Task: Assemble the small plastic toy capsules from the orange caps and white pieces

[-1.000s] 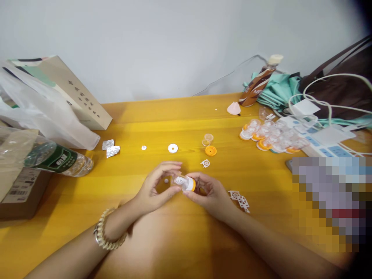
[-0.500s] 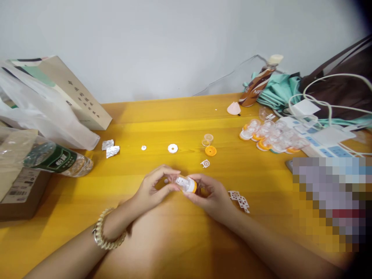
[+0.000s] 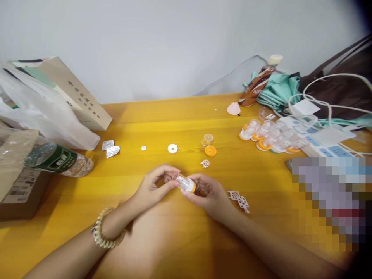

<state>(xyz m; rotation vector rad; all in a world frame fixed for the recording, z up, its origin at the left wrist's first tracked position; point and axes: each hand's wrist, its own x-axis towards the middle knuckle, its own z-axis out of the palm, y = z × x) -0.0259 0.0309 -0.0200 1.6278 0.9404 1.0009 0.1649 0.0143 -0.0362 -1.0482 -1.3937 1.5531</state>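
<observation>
Both hands meet over the yellow table [image 3: 180, 116] around a small clear capsule with an orange base [image 3: 186, 183]. My right hand [image 3: 209, 195] grips its orange end with curled fingers. My left hand [image 3: 154, 185], a beaded bracelet on its wrist, pinches the clear end between thumb and fingertips. Just beyond the hands lie a white cut-out piece [image 3: 205, 164], an orange disc [image 3: 210, 150], a small clear cup [image 3: 207, 138] and a white ring [image 3: 172, 148]. More white cut-out pieces [image 3: 240, 199] lie right of my right hand.
A heap of finished clear-and-orange capsules [image 3: 270, 136] sits at the right, beside a power strip [image 3: 322, 141] with white cables. A water bottle [image 3: 56, 159], cardboard box [image 3: 20, 192], plastic bag [image 3: 43, 112] and foil scraps [image 3: 110, 148] fill the left. A brown bottle [image 3: 257, 83] and bags stand behind.
The hands have stayed in place; my left fingers have closed in on the capsule's clear end, and the capsule has tilted slightly.
</observation>
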